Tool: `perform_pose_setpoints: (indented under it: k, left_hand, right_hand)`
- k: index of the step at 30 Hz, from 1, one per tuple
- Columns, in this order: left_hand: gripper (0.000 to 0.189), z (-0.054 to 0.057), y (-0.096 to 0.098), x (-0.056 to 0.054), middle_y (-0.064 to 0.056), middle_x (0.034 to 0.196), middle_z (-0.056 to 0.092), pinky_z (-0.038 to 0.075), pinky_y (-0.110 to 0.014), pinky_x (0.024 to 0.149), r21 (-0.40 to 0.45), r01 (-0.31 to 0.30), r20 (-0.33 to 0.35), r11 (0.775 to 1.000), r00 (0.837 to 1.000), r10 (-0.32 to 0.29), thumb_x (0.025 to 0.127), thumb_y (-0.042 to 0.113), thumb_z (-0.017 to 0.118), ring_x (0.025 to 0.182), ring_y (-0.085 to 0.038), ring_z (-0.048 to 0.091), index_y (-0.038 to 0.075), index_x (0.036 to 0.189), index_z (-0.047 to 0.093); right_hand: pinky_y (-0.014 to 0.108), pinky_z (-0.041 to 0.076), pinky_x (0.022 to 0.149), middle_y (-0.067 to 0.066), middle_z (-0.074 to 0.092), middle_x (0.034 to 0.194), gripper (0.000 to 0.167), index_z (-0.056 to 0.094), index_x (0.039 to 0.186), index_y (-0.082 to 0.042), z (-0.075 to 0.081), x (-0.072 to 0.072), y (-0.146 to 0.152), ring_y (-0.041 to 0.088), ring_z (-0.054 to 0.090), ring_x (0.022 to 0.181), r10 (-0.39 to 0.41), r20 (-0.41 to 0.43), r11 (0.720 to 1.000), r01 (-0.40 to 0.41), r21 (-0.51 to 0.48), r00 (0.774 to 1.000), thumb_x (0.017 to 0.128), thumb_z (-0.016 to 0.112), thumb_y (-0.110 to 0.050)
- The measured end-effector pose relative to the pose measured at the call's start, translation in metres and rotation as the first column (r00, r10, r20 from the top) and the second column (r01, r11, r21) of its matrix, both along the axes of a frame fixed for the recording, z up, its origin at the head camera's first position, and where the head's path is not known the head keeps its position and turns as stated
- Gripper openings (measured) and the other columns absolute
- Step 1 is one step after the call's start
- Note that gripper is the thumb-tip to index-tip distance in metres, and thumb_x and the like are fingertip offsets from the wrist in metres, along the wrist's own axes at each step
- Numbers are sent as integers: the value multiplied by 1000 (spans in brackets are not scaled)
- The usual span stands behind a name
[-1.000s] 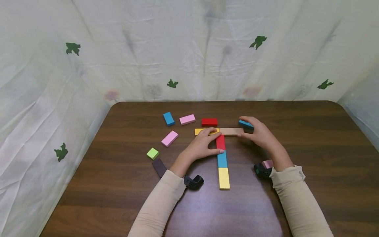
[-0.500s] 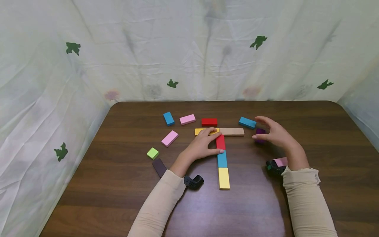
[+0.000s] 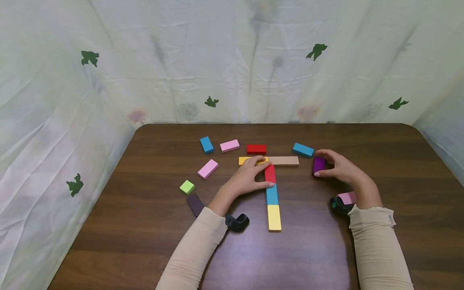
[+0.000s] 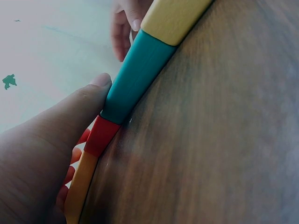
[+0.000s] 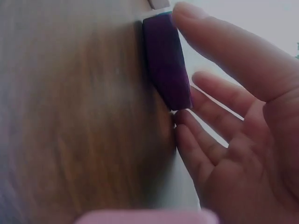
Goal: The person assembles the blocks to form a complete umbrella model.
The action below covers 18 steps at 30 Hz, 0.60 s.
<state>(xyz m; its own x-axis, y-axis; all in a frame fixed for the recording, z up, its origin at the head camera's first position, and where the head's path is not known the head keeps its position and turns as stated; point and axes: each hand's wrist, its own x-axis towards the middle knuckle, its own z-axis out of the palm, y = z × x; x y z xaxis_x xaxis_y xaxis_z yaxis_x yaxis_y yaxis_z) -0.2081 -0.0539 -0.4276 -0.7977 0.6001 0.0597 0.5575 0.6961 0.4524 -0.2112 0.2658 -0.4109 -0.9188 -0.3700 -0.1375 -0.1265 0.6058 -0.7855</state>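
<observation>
My left hand point(image 3: 247, 177) rests over a T-shaped row of blocks. Its fingers lie at the yellow block point(image 3: 243, 161) and red block point(image 3: 270, 175), while its thumb point(image 4: 84, 100) touches the side by the teal-blue block point(image 4: 138, 70). A second yellow block point(image 3: 274, 218) ends the stem; a natural wood block point(image 3: 284, 161) forms the crossbar's right arm. Farther right, my right hand point(image 3: 342, 168) holds a purple block point(image 3: 319, 165) lying on the table, thumb at its near end and fingers around the far end. In the right wrist view, the purple block point(image 5: 166, 60) sits between thumb and fingers.
Behind the crossbar lie a red block point(image 3: 256, 149) and a blue block point(image 3: 303, 150). Leftward are pink blocks point(image 3: 208, 169), another blue block point(image 3: 206, 145), a lime green block point(image 3: 187, 187) and a dark block point(image 3: 195, 204). A pink block point(image 3: 347, 197) lies beneath the right wrist.
My right hand has moved right, away from the wood block's end and past the blue block, and its fingers have come in around the purple block. My left hand has stayed put.
</observation>
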Motion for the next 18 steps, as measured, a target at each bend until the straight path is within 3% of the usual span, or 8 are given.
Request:
perform_pose_setpoints:
  k: [10, 18]
  left_hand:
    - [73, 0, 0, 0, -2, 137, 33, 31, -36, 98, -7, -3, 6, 1000, 1000, 3, 76, 57, 60, 125, -18, 25, 21, 136, 41]
    - [73, -2, 0, -1, -2, 137, 33, 31, -35, 98, -12, 0, -1, 1000, 1000, 0, 76, 57, 60, 126, -18, 25, 20, 136, 42]
  right_hand:
    - [48, 35, 86, 25, 34, 122, 69, 31, 130, 7, 2, 3, -3, 36, 36, 106, 45, 6, 999, -45, 2, 999, 78, 71, -15]
    - [53, 33, 89, 26, 30, 125, 65, 32, 132, 4, 4, 2, -4, 41, 35, 111, 22, -21, 1000, -22, 10, 1000, 80, 69, -13]
